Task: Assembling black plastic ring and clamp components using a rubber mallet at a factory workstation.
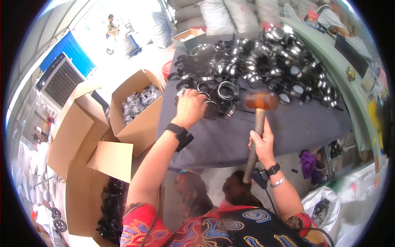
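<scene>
My right hand is closed around the grey handle of a mallet with an amber head, held upright over the table near the pile's front edge. My left hand is at the left front of the pile, its fingers curled down among black ring-shaped parts. A small silvery bit shows at its fingertips; what they grip is mostly hidden. Right beside that hand lie a black ring and a silver-rimmed round part. Many more black and silver round parts are heaped behind.
A dark grey cloth covers the table. Left of it stands an open carton of silvery wrapped parts; a lower carton holds black parts. Stuffed sacks line the back. At lower right is a white bag.
</scene>
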`<act>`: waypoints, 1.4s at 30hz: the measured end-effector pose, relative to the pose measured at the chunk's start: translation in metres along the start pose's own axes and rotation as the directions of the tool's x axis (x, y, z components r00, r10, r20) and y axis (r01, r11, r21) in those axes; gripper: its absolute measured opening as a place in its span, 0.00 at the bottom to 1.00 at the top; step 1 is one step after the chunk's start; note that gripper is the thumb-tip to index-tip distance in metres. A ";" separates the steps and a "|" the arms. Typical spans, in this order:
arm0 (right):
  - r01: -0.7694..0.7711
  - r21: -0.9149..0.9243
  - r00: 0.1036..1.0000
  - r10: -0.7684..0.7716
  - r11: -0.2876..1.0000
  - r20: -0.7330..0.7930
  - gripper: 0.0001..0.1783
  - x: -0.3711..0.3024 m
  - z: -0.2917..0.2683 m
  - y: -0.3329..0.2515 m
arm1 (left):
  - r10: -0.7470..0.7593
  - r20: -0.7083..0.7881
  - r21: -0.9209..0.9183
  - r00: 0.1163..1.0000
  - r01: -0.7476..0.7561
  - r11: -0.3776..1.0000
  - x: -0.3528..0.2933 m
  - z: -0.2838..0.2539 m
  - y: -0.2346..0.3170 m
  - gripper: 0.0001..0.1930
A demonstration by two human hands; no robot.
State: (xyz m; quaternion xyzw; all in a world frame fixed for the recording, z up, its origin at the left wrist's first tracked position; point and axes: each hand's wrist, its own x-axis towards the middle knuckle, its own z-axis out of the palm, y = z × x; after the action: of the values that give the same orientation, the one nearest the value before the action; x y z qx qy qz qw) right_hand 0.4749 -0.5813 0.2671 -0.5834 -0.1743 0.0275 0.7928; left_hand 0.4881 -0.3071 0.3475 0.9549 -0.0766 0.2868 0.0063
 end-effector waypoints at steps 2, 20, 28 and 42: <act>-0.041 -0.025 0.999 0.042 0.999 0.027 0.39 -0.002 0.011 0.005 | 0.019 0.007 0.142 1.000 -0.020 0.990 -0.014 -0.003 -0.006 0.10; -0.040 -0.093 0.996 0.031 0.995 -0.089 0.36 -0.012 0.009 0.003 | 0.183 0.023 0.346 0.983 -0.179 0.921 -0.031 -0.034 0.044 0.11; -0.040 -0.117 0.994 0.027 0.992 -0.107 0.35 -0.012 0.005 0.006 | -0.234 0.341 0.183 0.911 0.180 0.967 -0.115 -0.028 0.071 0.14; -0.036 -0.129 0.996 0.025 0.991 -0.082 0.35 -0.015 0.011 0.004 | -0.076 0.251 -0.483 0.965 0.193 0.854 -0.161 -0.048 0.017 0.23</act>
State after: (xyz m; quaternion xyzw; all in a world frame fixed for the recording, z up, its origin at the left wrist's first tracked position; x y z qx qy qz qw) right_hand 0.4585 -0.5734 0.2624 -0.6372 -0.1347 0.0047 0.7588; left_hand 0.3266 -0.2987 0.2983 0.9490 -0.0817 0.1470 0.2668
